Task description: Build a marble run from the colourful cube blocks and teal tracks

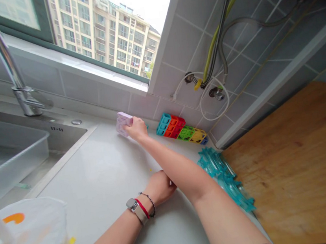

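Note:
My right hand (137, 128) reaches across the counter and is closed around a lilac plastic block (124, 123) near the tiled wall. My left hand (160, 186), with a watch and bracelets at the wrist, is beneath my right forearm. Its fingers look curled; their tips and anything in them are hidden. To the right of my right hand, along the wall, stands a row of hollow plastic blocks: blue (163, 124), red (174, 126), green (186, 133) and yellow (198, 135), with a darker blue piece (204, 141) at the end.
Teal-edged clear plastic packets (215, 163) lie along the counter's right side by a wooden board (293, 165). At left are a sink (64, 140) holding a translucent basin (15, 156), a faucet (24, 95) and a round white covered container (42, 231). Hoses (216, 48) hang above.

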Available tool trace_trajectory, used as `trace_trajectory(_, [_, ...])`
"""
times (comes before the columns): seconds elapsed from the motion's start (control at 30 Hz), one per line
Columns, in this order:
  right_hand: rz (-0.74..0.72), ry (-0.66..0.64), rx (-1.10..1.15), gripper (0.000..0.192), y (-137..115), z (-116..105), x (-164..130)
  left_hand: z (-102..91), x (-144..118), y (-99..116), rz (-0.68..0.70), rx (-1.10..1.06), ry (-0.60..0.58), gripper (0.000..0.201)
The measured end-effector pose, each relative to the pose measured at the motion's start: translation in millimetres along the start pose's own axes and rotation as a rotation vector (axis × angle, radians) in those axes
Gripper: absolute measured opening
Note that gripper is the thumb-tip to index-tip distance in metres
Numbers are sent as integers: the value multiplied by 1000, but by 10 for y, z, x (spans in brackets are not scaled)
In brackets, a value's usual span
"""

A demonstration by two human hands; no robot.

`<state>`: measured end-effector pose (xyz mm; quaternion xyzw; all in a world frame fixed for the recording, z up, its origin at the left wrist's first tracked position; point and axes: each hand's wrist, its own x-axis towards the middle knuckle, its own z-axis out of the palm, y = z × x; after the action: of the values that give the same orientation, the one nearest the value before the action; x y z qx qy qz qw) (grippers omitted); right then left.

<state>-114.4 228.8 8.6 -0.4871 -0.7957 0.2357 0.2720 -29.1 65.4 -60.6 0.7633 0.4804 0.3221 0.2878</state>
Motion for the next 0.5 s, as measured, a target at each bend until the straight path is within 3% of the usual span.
trace_trajectory(0.13, [150, -127, 577, 38, 351, -513, -547, -128, -29, 118, -51, -76, 110, 22])
trace_trajectory(0.3, [289, 95, 1070, 43, 996, -1198, -1553, -143, 4, 149, -204, -319, 195, 26])
trace_trajectory(0.4, [397, 139, 1193, 44, 1289, -1373, -2082, -102, 21, 125, -246, -559, 181, 46])
trace_trajectory(0.5, [404, 141, 1198, 43, 1427, -1380, -2373, -99, 13, 131, -215, -732, 87, 67])
